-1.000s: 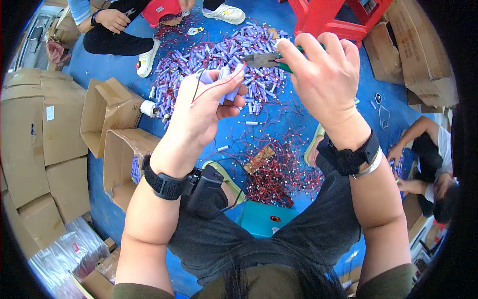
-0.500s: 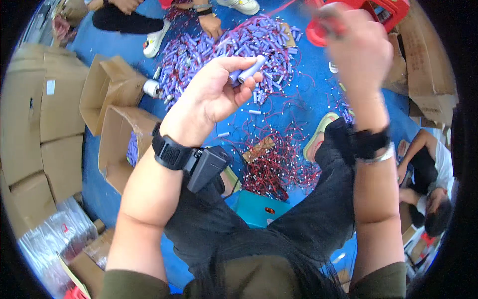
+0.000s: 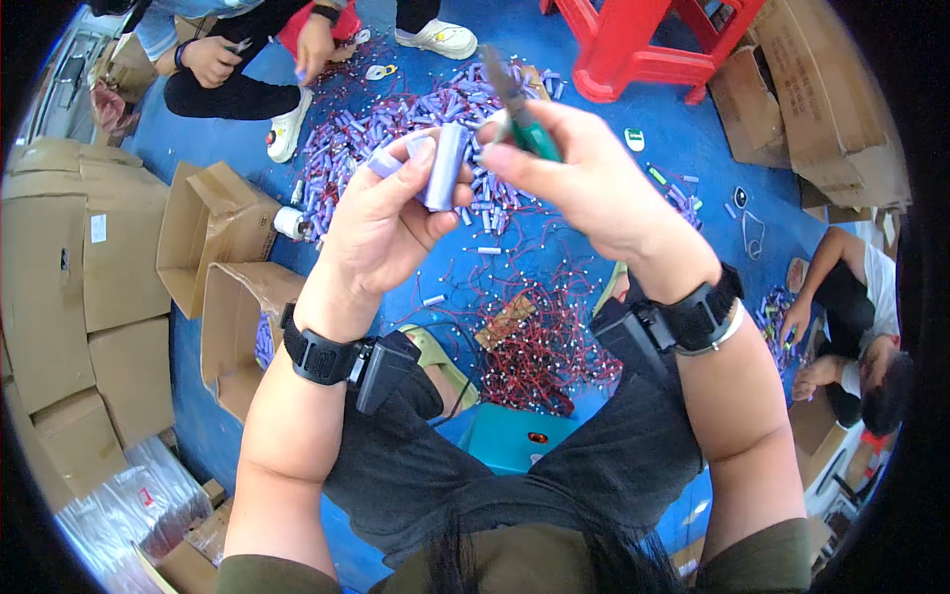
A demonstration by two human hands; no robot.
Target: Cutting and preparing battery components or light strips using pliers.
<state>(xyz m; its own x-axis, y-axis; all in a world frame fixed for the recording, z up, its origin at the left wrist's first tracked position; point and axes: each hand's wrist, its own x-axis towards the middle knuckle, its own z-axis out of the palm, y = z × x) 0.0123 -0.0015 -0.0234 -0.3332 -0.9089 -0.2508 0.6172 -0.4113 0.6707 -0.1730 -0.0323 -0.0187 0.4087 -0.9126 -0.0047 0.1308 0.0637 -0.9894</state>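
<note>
My left hand is closed round purple cylindrical battery cells; one cell stands up between thumb and fingers, and another pokes out behind the thumb. Close beside it on the right, my right hand grips pliers with green handles, their dark metal jaws pointing up and away. The pliers and the cells are apart. Beneath both hands spreads a large heap of purple cells with red leads. A tangle of red wires with white ends lies between my feet.
Open cardboard boxes stand at the left, one with purple cells inside. A white roll sits by the heap. At the far right is a red stool. A teal stool is between my legs. Co-workers sit at the far left and right.
My right hand has come down and left from beside the red stool to my left hand, and the pliers in it now show clearly. The cells in my left hand have tilted more upright.
</note>
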